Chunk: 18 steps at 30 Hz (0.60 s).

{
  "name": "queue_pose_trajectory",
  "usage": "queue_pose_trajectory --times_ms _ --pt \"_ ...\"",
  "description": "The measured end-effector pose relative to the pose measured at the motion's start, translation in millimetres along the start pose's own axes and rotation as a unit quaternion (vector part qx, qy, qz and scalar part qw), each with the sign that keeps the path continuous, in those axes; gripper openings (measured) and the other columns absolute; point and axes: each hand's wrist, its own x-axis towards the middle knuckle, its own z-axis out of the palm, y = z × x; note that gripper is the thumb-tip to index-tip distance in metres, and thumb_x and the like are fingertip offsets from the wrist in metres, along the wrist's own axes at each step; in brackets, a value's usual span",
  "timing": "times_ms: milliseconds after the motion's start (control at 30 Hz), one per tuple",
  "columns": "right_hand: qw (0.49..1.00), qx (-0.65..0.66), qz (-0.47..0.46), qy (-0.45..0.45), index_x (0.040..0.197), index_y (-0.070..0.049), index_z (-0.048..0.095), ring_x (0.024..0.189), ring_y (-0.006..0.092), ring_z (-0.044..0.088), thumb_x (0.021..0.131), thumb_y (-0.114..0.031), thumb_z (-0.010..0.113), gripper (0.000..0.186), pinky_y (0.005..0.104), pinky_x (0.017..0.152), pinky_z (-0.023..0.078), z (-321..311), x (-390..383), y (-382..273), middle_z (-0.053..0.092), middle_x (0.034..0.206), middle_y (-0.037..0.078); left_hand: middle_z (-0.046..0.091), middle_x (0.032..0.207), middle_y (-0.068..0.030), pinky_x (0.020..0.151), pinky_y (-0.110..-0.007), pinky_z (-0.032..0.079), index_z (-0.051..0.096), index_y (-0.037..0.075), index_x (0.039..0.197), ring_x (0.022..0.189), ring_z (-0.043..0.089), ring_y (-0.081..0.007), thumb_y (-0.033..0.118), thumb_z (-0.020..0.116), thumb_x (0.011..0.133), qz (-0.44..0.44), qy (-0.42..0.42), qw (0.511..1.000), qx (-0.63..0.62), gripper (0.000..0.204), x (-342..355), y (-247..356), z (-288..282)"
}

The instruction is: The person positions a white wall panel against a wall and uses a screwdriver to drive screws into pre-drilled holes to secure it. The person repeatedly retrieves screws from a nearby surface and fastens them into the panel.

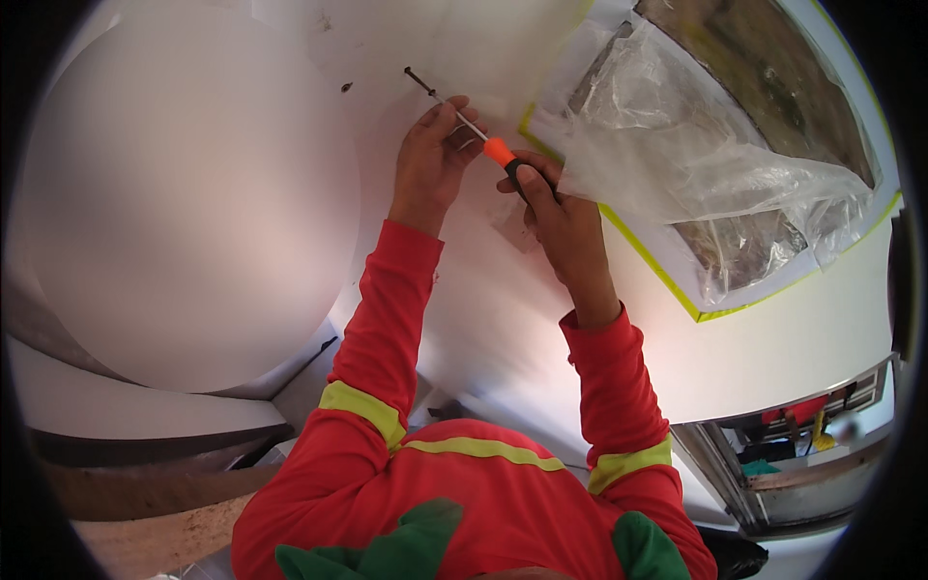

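Plainly, a white surface [493, 319] backs the screwdriver [499, 151], plastic [667, 145] to its right. Right hand [559, 211] grips it; left hand [431, 150] lightly pinches its shaft.

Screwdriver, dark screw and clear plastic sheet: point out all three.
Screwdriver [499, 151]: head view, on the orange part of its handle.
Dark screw [420, 81]: head view, midway along its length.
Clear plastic sheet [667, 145]: head view, on its crumpled middle.

Screw [419, 81] at the front of the screwdriver [499, 151], left hand [432, 159] at its shaft [473, 125], right hand [556, 208] on its handle [516, 173]; window [793, 87] to their right, sheet [677, 126] partly over it; panel [193, 203] left
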Motion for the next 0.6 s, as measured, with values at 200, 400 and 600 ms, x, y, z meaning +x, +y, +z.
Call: queue_pose_trajectory --times_ms 200,400,600 --pt "0.897 -0.325 -0.286 0.09 0.13 -0.009 0.065 0.069 0.0254 0.066 0.098 -0.015 0.071 0.033 0.0337 0.066 0.052 10 -1 25 0.071 0.091 0.013 0.069 0.104 -0.0067 0.085 -0.037 0.056 0.062 0.003 0.127 0.095 0.068 -0.0214 0.029 0.06 0.107 0.007 0.02 1.0 0.023 0.032 -1 -5 6" --pt "0.934 -0.279 -0.219 0.053 0.129 -0.011 0.067 0.069 0.0292 0.066 0.096 -0.015 0.074 0.035 0.039 0.064 0.052 10 -4 9 0.067 0.09 0.012 0.068 0.103 -0.007 0.083 -0.037 0.057 0.062 0.003 0.121 0.092 0.066 -0.0206 0.029 0.06 0.108 0.025 0.087 0.996 0.015 0.029 1 8 16" --pt "0.892 -0.353 -0.273 0.072 0.127 -0.011 0.069 0.065 0.029 0.063 0.095 -0.014 0.074 0.032 0.0387 0.063 0.051 11 -4 -5 0.066 0.086 0.012 0.067 0.099 -0.0074 0.084 -0.042 0.053 0.064 0.005 0.112 0.092 0.066 -0.0241 0.034 0.059 0.108 0.02 0.104 0.994 0.04 0.03 38 15 -7"
